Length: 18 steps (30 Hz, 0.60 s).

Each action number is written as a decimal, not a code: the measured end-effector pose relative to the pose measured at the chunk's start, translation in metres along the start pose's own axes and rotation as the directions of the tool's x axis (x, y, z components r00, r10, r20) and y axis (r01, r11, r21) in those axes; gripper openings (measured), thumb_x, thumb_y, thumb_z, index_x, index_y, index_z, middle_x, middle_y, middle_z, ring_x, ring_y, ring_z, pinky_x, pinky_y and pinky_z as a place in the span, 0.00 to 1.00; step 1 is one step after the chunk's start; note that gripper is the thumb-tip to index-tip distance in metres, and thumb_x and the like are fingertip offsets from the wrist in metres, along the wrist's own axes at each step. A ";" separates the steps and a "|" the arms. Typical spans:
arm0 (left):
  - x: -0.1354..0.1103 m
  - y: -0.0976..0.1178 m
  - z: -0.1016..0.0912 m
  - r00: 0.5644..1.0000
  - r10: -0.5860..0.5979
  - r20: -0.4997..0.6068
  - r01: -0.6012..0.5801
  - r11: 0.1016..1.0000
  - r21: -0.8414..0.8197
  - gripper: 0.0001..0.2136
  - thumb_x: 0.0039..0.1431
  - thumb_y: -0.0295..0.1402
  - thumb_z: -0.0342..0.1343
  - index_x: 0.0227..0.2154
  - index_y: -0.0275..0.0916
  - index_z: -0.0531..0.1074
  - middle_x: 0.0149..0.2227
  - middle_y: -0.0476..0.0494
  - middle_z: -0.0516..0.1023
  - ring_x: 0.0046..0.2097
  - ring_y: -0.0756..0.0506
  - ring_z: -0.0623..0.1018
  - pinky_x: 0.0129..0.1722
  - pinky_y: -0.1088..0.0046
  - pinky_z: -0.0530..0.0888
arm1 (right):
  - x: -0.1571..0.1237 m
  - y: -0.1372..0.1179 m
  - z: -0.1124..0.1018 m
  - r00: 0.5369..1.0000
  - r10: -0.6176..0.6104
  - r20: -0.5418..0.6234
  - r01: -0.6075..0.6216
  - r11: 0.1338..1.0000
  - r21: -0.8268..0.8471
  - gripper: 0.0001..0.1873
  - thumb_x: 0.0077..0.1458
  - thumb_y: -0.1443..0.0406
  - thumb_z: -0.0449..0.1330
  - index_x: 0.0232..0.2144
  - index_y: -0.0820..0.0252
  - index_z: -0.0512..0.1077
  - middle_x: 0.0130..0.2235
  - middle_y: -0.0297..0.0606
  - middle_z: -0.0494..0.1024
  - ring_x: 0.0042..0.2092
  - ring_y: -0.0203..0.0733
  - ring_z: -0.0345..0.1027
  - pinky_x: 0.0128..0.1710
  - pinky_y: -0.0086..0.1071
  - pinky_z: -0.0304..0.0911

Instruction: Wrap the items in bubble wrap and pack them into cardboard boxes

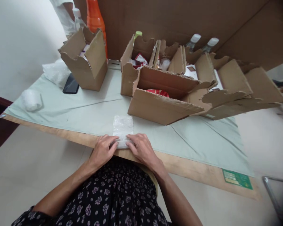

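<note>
A strip of clear bubble wrap [123, 125] lies on the pale green cloth at the table's front edge, its near end bunched or rolled under my fingers. My left hand [104, 147] is closed on the left side of that near end, thumb and fingers curled. On the right side, my right hand [141, 147] grips the same end in a similar way. Whether anything lies inside the bubble wrap cannot be seen. Just beyond it stands an open cardboard box [165, 108] with something red inside.
Several open cardboard bins [228, 78] line the back right. Another cardboard box [94, 59] stands back left, near an orange bottle [95, 18], a black phone [71, 84] and crumpled bubble wrap [58, 72]. A white roll [31, 100] sits far left. Clear bottles [209, 45] stand behind the bins.
</note>
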<state>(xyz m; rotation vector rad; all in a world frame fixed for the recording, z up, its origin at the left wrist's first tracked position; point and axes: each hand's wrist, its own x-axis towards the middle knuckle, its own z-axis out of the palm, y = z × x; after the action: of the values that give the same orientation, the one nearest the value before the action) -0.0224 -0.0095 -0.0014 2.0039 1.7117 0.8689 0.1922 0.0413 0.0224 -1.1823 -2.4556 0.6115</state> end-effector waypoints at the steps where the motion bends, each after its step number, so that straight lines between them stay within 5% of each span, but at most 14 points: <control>1: 0.005 -0.004 0.004 1.000 -0.028 -0.001 0.028 1.000 0.011 0.11 0.66 0.30 0.55 0.46 0.39 0.80 0.38 0.41 0.86 0.39 0.41 0.82 0.45 0.60 0.78 | -0.002 0.001 0.001 0.998 0.019 -0.055 -0.020 1.000 -0.023 0.14 0.69 0.65 0.57 0.53 0.56 0.77 0.46 0.44 0.84 0.49 0.51 0.73 0.51 0.46 0.65; 4: 0.018 -0.010 0.011 0.999 -0.049 0.001 0.049 0.998 0.030 0.11 0.64 0.31 0.57 0.46 0.39 0.80 0.42 0.39 0.86 0.41 0.40 0.82 0.47 0.58 0.77 | -0.009 0.002 0.006 0.991 -0.037 -0.130 0.025 0.995 -0.094 0.14 0.68 0.64 0.60 0.54 0.54 0.76 0.52 0.46 0.81 0.55 0.54 0.71 0.54 0.48 0.63; 7: 0.020 -0.008 0.008 0.999 -0.036 -0.011 0.036 0.999 0.039 0.11 0.66 0.31 0.56 0.47 0.38 0.80 0.43 0.37 0.85 0.44 0.38 0.82 0.48 0.57 0.77 | -0.011 0.001 0.011 0.992 -0.116 -0.053 0.111 0.989 -0.093 0.13 0.67 0.67 0.60 0.52 0.53 0.77 0.53 0.44 0.82 0.56 0.52 0.70 0.55 0.48 0.62; 13: 0.002 0.000 -0.005 0.988 0.145 -0.045 -0.144 0.989 0.031 0.12 0.70 0.31 0.54 0.52 0.38 0.77 0.45 0.38 0.83 0.48 0.39 0.79 0.51 0.58 0.74 | -0.004 0.003 0.015 0.999 -0.031 -0.022 0.033 0.991 0.133 0.13 0.69 0.68 0.58 0.50 0.53 0.79 0.44 0.39 0.85 0.48 0.46 0.75 0.54 0.44 0.65; 18: 0.015 -0.007 0.004 0.998 0.055 0.011 -0.055 0.996 0.072 0.13 0.70 0.28 0.50 0.50 0.38 0.78 0.41 0.40 0.85 0.42 0.40 0.79 0.45 0.59 0.74 | -0.006 -0.002 0.011 0.990 -0.054 -0.132 0.056 0.998 0.015 0.14 0.68 0.65 0.59 0.53 0.54 0.77 0.54 0.44 0.82 0.56 0.50 0.72 0.56 0.47 0.64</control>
<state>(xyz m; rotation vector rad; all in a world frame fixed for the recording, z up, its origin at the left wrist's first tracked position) -0.0240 0.0068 -0.0062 2.1076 1.7130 0.8253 0.1894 0.0334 0.0133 -1.1071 -2.3582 0.5228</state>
